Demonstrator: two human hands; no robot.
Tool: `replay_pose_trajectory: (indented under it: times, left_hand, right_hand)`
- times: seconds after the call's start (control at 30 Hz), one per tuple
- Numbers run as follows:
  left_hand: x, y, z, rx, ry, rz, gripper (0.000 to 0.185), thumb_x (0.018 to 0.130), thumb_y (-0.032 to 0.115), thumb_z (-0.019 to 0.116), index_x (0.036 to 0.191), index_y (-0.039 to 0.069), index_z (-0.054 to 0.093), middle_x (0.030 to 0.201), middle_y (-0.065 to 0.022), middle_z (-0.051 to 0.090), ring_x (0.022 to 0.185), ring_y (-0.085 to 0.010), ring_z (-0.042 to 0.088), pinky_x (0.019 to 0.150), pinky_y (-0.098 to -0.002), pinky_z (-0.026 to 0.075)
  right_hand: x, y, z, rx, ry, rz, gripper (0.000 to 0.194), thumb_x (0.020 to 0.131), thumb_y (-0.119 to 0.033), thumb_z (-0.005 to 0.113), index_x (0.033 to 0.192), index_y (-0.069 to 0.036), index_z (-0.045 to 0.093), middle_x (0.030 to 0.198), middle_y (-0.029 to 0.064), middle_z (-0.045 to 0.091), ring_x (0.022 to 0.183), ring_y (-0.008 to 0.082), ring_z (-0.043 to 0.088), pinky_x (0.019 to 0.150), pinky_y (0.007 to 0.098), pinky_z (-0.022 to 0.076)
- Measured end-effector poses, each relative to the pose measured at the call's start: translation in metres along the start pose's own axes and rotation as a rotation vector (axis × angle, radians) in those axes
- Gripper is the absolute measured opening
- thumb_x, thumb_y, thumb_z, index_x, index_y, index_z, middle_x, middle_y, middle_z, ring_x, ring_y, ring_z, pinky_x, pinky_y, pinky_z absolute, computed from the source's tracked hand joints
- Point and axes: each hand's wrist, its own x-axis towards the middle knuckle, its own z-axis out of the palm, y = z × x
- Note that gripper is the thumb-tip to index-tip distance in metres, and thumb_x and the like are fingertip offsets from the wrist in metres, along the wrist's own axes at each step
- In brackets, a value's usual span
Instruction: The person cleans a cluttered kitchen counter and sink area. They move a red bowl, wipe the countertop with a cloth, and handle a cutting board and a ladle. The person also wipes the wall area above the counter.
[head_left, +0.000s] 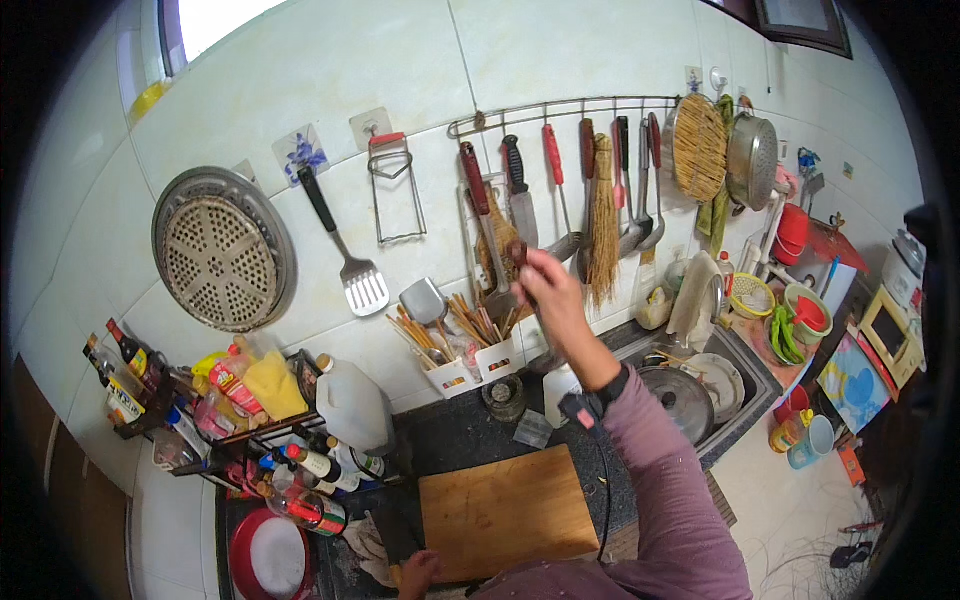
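My right hand (551, 289) is raised before the tiled wall, fingers closed around the brown handle (517, 252) of a kitchen utensil. Most of that utensil is hidden behind the hand and forearm, so its kind is unclear. Just beside it hangs a red-brown-handled spatula (491, 244) from the wire rail (555, 109). At the bottom edge, my left hand (420, 574) is partly cut off, close to the handle of a dark-bladed cleaver (397, 532); whether it grips the handle cannot be made out. A wooden cutting board (506, 510) lies on the dark counter to its right.
Several bottles and packets crowd a spice rack (262, 431) at left, above a red basin (244, 551). Chopstick holders (450, 379) stand by the wall. On the right, the sink (761, 375) holds a lidded pot (675, 401) and a plate (724, 382).
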Motion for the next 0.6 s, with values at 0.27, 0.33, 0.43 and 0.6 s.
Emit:
replay_pose_trajectory:
  times: [0.27,0.33,0.43,0.6]
  left_hand:
    - [0.019,-0.031,-0.012,0.405,-0.061,0.278,0.036,0.090,0.030,0.062,0.120,0.010,0.060,0.095,-0.0076,0.065,0.078,-0.0171,0.062,0.064,-0.0323,0.051]
    - [0.012,-0.034,-0.018,-0.102,-0.281,0.293,0.035,0.092,0.029,0.060,0.120,0.009,0.059,0.092,-0.0064,0.064,0.074,-0.0170,0.061,0.062,-0.0330,0.050]
    - [0.007,-0.043,-0.023,-0.086,-0.201,0.116,0.035,0.092,0.028,0.060,0.119,0.007,0.060,0.090,-0.0065,0.064,0.071,-0.0169,0.058,0.062,-0.0329,0.049]
    - [0.029,-0.072,-0.031,0.243,-0.189,0.332,0.029,0.093,0.028,0.060,0.116,0.011,0.063,0.088,-0.0070,0.063,0.071,-0.0178,0.058,0.064,-0.0326,0.048]
  right_hand:
    - [0.139,-0.004,-0.023,-0.276,0.183,-0.175,0.030,0.089,-0.011,0.056,0.117,-0.002,0.061,0.084,0.0081,0.061,0.072,0.0140,0.057,0.061,0.0274,0.0460]
    - [0.161,0.006,-0.024,-0.391,0.221,-0.263,0.032,0.086,-0.011,0.057,0.117,-0.002,0.062,0.086,0.0116,0.061,0.075,0.0174,0.059,0.063,0.0304,0.0471]
    - [0.182,0.014,-0.032,-0.472,0.376,-0.298,0.027,0.085,-0.009,0.057,0.110,-0.003,0.062,0.083,0.0096,0.062,0.071,0.0175,0.060,0.062,0.0302,0.0469]
    - [0.205,0.006,-0.046,-0.410,0.551,-0.274,0.019,0.085,-0.007,0.058,0.105,-0.006,0.060,0.077,0.0031,0.061,0.065,0.0112,0.059,0.055,0.0262,0.0455]
